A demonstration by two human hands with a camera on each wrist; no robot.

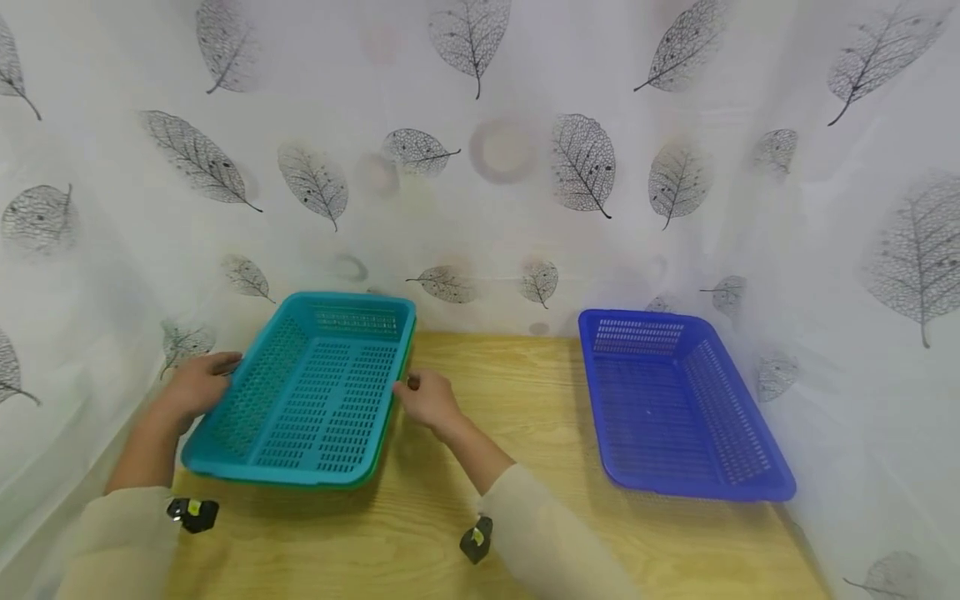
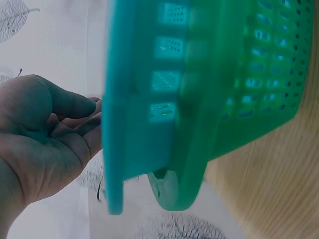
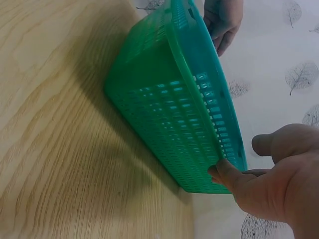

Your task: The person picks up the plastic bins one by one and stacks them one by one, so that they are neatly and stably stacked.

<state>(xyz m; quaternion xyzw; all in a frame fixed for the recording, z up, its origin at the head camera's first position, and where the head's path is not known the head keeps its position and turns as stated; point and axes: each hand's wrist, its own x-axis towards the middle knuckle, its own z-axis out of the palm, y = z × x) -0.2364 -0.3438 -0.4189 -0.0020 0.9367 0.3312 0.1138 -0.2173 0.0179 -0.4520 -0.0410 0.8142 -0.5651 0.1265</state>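
A teal plastic basket [image 1: 322, 400] sits nested inside a green basket [image 3: 149, 119], toward the left of the wooden table. The teal rim stands a little above the green one. My left hand [image 1: 197, 385] is beside the teal basket's left rim; its fingers pass partly behind that rim in the left wrist view, and the thumb [image 2: 75, 105] is extended. On the opposite side is my right hand [image 1: 431, 400], with fingertips [image 3: 219, 173] right at the green rim. Its thumb [image 3: 264, 144] is held apart from the baskets.
A blue-purple basket [image 1: 652, 408] stands on the right part of the table [image 1: 495, 400]. A whitish sheet printed with dark leaves [image 1: 517, 200] hangs behind and at both sides, close to the baskets. Both forearms wear pale sleeves with small black devices.
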